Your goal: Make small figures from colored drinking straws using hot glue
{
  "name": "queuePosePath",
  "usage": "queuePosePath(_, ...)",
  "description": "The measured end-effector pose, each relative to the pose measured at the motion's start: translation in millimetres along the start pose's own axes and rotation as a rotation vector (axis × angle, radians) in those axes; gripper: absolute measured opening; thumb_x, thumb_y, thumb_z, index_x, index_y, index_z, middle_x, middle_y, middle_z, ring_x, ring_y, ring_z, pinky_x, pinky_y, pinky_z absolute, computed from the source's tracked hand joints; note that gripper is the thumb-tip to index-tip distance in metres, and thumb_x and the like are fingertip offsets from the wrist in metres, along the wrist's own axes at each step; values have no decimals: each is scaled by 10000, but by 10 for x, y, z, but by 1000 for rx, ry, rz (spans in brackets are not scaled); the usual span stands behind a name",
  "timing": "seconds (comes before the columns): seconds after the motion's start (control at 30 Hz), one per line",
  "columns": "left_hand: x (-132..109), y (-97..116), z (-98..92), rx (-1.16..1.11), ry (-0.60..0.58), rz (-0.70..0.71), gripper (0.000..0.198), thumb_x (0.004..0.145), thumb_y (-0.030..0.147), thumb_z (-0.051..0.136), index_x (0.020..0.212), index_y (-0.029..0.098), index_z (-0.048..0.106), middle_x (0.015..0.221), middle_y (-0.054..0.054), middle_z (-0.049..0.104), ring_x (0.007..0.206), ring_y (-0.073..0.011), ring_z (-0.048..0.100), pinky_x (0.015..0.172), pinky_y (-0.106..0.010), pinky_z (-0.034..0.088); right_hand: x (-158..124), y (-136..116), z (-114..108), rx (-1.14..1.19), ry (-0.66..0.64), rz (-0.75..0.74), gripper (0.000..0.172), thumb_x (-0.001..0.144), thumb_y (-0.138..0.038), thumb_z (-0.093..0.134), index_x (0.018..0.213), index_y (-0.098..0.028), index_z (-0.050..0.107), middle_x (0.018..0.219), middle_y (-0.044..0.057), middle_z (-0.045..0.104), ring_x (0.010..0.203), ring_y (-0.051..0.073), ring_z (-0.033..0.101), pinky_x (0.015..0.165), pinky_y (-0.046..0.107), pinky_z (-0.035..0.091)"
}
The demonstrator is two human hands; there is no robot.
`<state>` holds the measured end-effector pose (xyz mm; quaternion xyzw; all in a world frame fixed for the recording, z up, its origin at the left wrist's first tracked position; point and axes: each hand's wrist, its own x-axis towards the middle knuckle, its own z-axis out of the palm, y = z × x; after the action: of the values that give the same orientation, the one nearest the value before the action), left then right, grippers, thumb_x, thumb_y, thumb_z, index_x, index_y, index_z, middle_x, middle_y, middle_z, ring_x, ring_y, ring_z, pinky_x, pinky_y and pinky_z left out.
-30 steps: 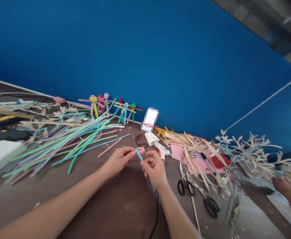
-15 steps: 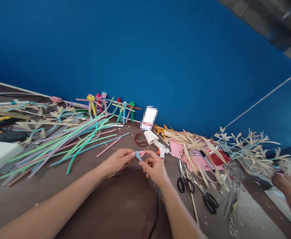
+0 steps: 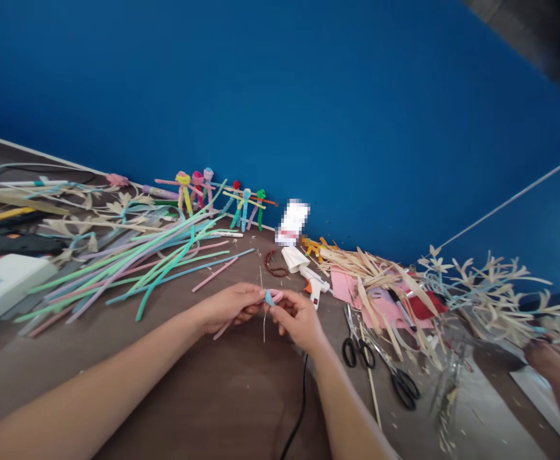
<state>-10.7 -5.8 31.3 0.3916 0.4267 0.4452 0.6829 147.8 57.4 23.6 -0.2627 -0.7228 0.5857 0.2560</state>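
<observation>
My left hand (image 3: 232, 306) and my right hand (image 3: 299, 317) meet over the brown table (image 3: 212, 396), fingers pinched together. Between the fingertips sits a small coil of pink and blue pipe cleaner (image 3: 272, 297). A pink tail hangs down under my left hand, and a thin strand drops below the coil. Both hands are closed on this piece, a little above the tabletop.
A sheaf of pastel pipe cleaners (image 3: 131, 268) lies to the left. Small pipe-cleaner figures (image 3: 212, 198) lean on the blue wall. A white glue gun (image 3: 311, 278), two black scissors (image 3: 380, 361), pink paper and dried leaf strips (image 3: 385, 281) lie right. Another person's hand (image 3: 555, 367) shows far right.
The blue end is now wound tighter into the pink loop. My hands have closed in on each other, and the pink tail now hangs below my left hand.
</observation>
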Motion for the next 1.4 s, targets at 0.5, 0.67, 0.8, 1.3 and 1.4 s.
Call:
queuePosePath(0.5, 69, -70, 7, 592, 432, 258, 298, 781, 354, 362, 876, 142, 550, 705, -44, 597, 672, -170, 548, 630, -286, 414, 33, 36, -24, 42, 154, 3, 227, 678, -260, 590, 887, -171, 579, 605, -32, 527, 487, 66, 452, 373, 152, 388)
queuePosePath(0.67, -4, -118, 73, 1035, 460, 580, 532, 704, 196, 455, 1225, 166, 353, 1073, -95, 569, 997, -223, 496, 891, -383, 328, 44, 40, -10, 99, 252, 28, 174, 679, -267, 593, 805, -156, 549, 540, -50, 505, 422, 48, 419, 342, 141, 354)
queuePosePath(0.8, -7, -163, 120, 1185, 537, 651, 515, 696, 255, 519, 1187, 166, 394, 1067, -100, 571, 982, -236, 506, 916, -414, 304, 32, 36, 66, 126, 270, 46, 169, 676, -276, 599, 756, -157, 509, 527, -55, 506, 386, 37, 400, 325, 133, 327)
queuePosePath(1.3, -29, -117, 93, 965, 507, 675, 271, 798, 211, 411, 1035, 186, 541, 885, -64, 594, 815, -161, 544, 748, -272, 418, 6, 41, 120, 144, 153, 33, 213, 688, -286, 586, 852, -175, 509, 537, -68, 486, 362, 34, 391, 323, 145, 321)
queuePosePath(1.4, -3, -102, 79, 860, 478, 625, 261, 789, 231, 433, 1012, 180, 558, 930, -64, 607, 836, -162, 552, 755, -264, 419, 16, 52, 98, 148, 121, 52, 241, 689, -277, 581, 894, -175, 506, 543, -66, 496, 349, 36, 400, 320, 149, 317)
